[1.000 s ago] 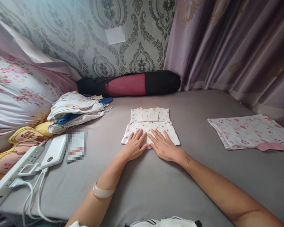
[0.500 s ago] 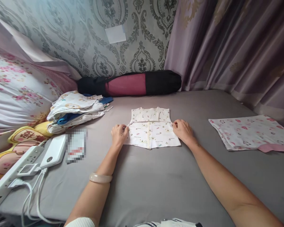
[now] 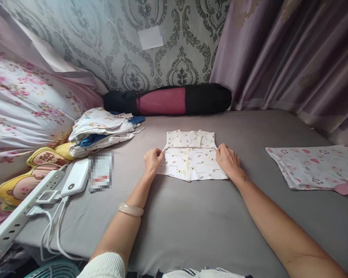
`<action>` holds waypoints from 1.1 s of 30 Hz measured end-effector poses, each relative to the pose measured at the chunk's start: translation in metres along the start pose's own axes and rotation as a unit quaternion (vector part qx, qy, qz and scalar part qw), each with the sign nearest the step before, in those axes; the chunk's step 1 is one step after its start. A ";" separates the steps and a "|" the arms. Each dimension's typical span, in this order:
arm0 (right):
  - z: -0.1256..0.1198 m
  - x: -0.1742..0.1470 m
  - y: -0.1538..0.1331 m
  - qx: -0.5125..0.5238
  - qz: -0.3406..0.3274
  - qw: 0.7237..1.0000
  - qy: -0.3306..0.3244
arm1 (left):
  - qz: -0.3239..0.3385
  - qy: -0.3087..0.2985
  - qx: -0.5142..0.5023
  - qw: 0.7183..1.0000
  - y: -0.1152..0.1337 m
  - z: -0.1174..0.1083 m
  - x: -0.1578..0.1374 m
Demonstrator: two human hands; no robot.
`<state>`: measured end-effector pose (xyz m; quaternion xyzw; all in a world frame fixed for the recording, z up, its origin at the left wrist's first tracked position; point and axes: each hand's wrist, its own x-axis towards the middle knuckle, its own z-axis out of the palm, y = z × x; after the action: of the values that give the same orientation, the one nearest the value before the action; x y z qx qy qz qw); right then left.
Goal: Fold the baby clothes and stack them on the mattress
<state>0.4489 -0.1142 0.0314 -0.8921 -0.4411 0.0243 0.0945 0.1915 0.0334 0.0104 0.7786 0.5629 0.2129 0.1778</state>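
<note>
A small white printed baby shirt (image 3: 191,164) lies on the grey bed sheet, its upper part folded down across the front. A buttoned strip runs down its middle. My left hand (image 3: 154,160) pinches the shirt's left edge, close to the fold line. On the opposite edge, my right hand (image 3: 228,159) grips the cloth between thumb and fingers at about the same height. Both hands rest low against the bed. Part of each side edge is hidden under the fingers.
Folded pink-and-white cloth (image 3: 310,166) lies at the right. To the left are piled clothes (image 3: 101,131), a white power bank (image 3: 75,177), a power strip (image 3: 26,212) with cables and a blurred packet (image 3: 101,172). A black-and-red long bag (image 3: 162,101) lies along the wall.
The view has turned slightly left, so everything sits further right. Both hands stay at the shirt's sides, now a little nearer the fold line. The shirt keeps its folded shape.
</note>
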 end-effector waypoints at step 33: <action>-0.060 -0.016 0.037 0.155 -0.225 0.923 -0.271 | 0.100 -0.302 -0.261 0.912 -0.010 -0.064 -0.030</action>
<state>0.4759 -0.1582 0.0827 -0.7027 -0.6300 0.3115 0.1111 0.1417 0.0100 0.0553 0.7836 0.3264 0.1237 0.5140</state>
